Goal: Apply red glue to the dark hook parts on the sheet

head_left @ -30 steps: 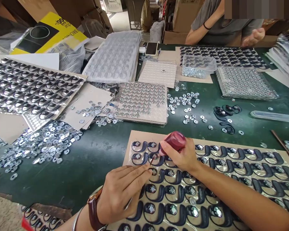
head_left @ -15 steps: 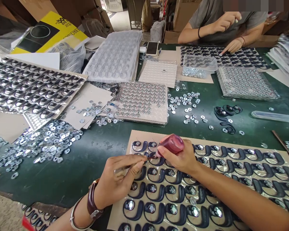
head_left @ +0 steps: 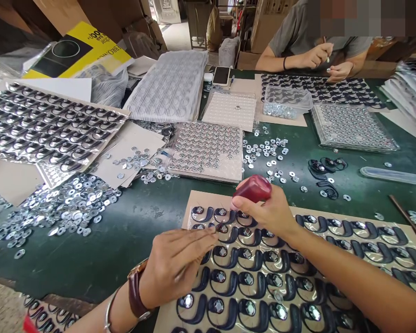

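As your right hand (head_left: 275,212) lifts slightly up and away from where it was half a second ago, the red bottle (head_left: 252,188) in its grip rises too, and a second-row black hooked part (head_left: 230,237) beneath is uncovered. That suggests work at that spot has paused, or a touch there is done. Your left hand (head_left: 173,266) has its fingers drawn together and reaching over the row's left end; the slim tool that showed half a second ago is hidden now, so you cannot tell whether it is held. The bottle hangs over the upper-left part of the card sheet (head_left: 203,196) where the parts lie in rows.

Counting, you have one bottle, one watch (head_left: 134,293) and one bangle (head_left: 108,312). On the table are one phone (head_left: 221,76), one clear box (head_left: 300,99), one long clear case (head_left: 391,175) and one brown rod (head_left: 404,212). Across from you are two co-worker's hands (head_left: 319,56), now close together. Your arms hide some hooked parts, and the loose metal discs (head_left: 76,203) are too many to count.
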A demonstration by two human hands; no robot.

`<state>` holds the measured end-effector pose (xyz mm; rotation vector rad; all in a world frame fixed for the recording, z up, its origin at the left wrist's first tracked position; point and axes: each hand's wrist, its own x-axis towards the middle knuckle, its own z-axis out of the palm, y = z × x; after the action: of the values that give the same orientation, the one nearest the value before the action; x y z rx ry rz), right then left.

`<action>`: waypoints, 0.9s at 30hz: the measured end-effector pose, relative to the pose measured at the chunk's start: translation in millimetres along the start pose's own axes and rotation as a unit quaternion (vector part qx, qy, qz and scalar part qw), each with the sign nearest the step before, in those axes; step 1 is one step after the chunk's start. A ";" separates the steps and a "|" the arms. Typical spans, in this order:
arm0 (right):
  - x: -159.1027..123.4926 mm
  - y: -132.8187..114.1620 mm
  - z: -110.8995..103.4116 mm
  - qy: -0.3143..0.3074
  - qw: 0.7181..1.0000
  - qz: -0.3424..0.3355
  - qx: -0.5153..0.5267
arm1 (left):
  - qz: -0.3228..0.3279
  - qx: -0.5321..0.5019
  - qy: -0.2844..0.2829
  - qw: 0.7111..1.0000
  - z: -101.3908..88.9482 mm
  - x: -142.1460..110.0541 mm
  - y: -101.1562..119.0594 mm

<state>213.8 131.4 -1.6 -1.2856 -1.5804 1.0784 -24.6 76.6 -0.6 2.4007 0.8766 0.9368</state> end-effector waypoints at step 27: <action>5.0 28.9 26.5 0.091 0.991 -0.052 -0.084 | 0.125 0.182 -0.052 0.974 10.1 5.4 -4.6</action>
<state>196.4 136.4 -36.8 -1.3568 -1.6056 0.7531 -16.1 82.1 -7.8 2.9000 0.7726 0.7817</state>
